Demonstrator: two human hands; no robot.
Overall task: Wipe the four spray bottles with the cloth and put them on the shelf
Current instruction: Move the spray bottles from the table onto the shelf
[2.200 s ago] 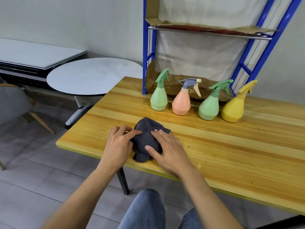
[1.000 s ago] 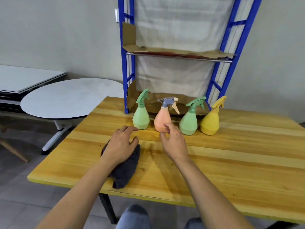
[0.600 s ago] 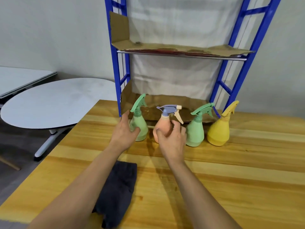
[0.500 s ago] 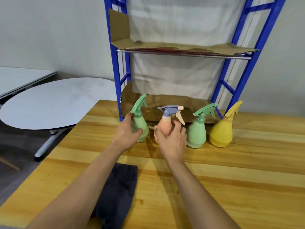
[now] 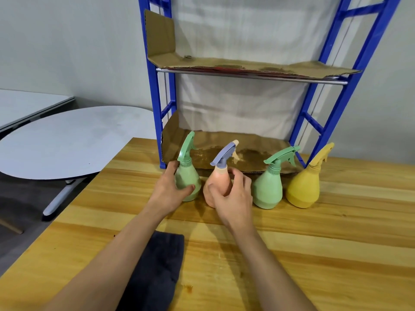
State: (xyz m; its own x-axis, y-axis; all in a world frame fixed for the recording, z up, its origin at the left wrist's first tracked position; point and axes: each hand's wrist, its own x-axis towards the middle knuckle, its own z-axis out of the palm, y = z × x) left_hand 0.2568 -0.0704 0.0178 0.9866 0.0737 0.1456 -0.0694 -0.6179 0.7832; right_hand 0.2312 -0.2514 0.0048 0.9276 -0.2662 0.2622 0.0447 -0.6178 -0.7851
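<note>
Four spray bottles stand in a row on the wooden table (image 5: pixel 325 254), in front of the blue shelf (image 5: pixel 159 104). My left hand (image 5: pixel 168 191) wraps around the leftmost green bottle (image 5: pixel 187 176). My right hand (image 5: pixel 233 198) grips the orange bottle with the grey-blue trigger (image 5: pixel 216 185), which tilts to the left. Another green bottle (image 5: pixel 269 189) and a yellow bottle (image 5: pixel 304 189) stand untouched to the right. The dark cloth (image 5: pixel 157 272) lies flat on the table under my left forearm, not held.
The shelf has a cardboard-lined upper board (image 5: pixel 247 68) and a cardboard-lined lower board (image 5: pixel 247 153) at table height. A round grey table (image 5: pixel 67 140) stands to the left, beyond the wooden table's edge. A white sheet hangs behind the shelf.
Both hands left the cloth and reached forward to the bottles. My left hand closed on the left green bottle, my right on the orange one, which has tipped from upright to tilted.
</note>
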